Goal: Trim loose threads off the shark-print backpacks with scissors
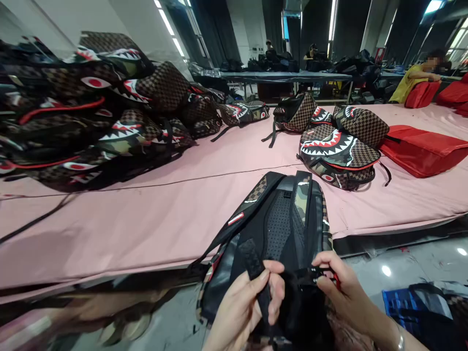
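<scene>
A backpack (281,224) lies before me with its black padded back panel facing up, its upper end on the table and its lower end over the edge. My left hand (252,302) is closed around a black webbing strap (263,302) above the lower part of the bag. At the bag's lower right, my right hand (340,282) pinches a small black piece with a bit of red beside it. Its exact kind is hard to make out. Two shoulder straps run up the panel; the left one (237,217) bears a small red-and-white label.
A pink-covered table (146,219) stretches across. Piled shark-mouth backpacks (120,112) stand left; more backpacks (336,151) sit beyond mine, beside a red bag (424,148). A person in yellow (409,80) handles red bags at far right. A blue-and-black bundle (413,307) lies below right.
</scene>
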`<move>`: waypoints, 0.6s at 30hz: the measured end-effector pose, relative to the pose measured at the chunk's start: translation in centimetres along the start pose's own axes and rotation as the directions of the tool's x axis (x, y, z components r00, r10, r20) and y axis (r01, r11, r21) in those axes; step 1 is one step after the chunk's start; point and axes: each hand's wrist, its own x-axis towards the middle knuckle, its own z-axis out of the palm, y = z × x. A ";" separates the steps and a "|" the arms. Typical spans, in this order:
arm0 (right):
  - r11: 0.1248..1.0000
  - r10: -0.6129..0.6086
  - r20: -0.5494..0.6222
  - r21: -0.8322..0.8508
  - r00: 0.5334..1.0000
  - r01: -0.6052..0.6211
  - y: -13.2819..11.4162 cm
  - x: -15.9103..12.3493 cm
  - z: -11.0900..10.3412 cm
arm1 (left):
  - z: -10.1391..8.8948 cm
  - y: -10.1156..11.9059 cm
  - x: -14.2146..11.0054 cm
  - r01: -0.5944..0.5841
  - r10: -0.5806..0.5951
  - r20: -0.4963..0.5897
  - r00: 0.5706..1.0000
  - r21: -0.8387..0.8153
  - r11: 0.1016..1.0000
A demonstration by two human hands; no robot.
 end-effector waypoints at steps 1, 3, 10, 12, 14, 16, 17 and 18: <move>0.999 -0.047 -0.013 -0.024 0.999 0.047 -0.2 0.6 0.0 | 0.0 -0.1 -0.1 0.036 -0.038 0.045 0.998 0.036 0.999; 0.991 -0.126 -0.012 -0.036 0.992 0.125 -0.3 1.7 0.2 | 0.1 -0.1 -0.3 0.103 -0.112 0.101 0.989 0.088 0.991; 0.910 -0.375 0.093 -0.152 0.922 0.385 0.0 4.3 0.9 | -0.1 0.3 0.0 0.215 -0.231 0.056 0.971 0.206 0.955; 0.889 -0.414 0.115 -0.163 0.903 0.428 0.0 4.4 0.8 | 0.0 0.3 0.1 0.206 -0.226 0.076 0.971 0.207 0.956; 0.874 -0.442 0.125 -0.161 0.888 0.458 0.1 4.4 0.7 | 0.1 0.2 0.1 0.214 -0.229 0.066 0.971 0.181 0.960; 0.869 -0.456 0.119 -0.154 0.882 0.470 0.2 4.2 0.8 | 0.1 0.0 0.2 0.230 -0.238 0.034 0.971 0.158 0.960; 0.871 -0.457 0.108 -0.149 0.883 0.469 0.3 4.1 0.8 | 0.0 -0.1 0.3 0.237 -0.243 0.022 0.970 0.156 0.959; 0.876 -0.453 0.091 -0.141 0.887 0.462 0.3 4.0 0.9 | -0.1 -0.2 0.3 0.240 -0.246 0.016 0.969 0.159 0.958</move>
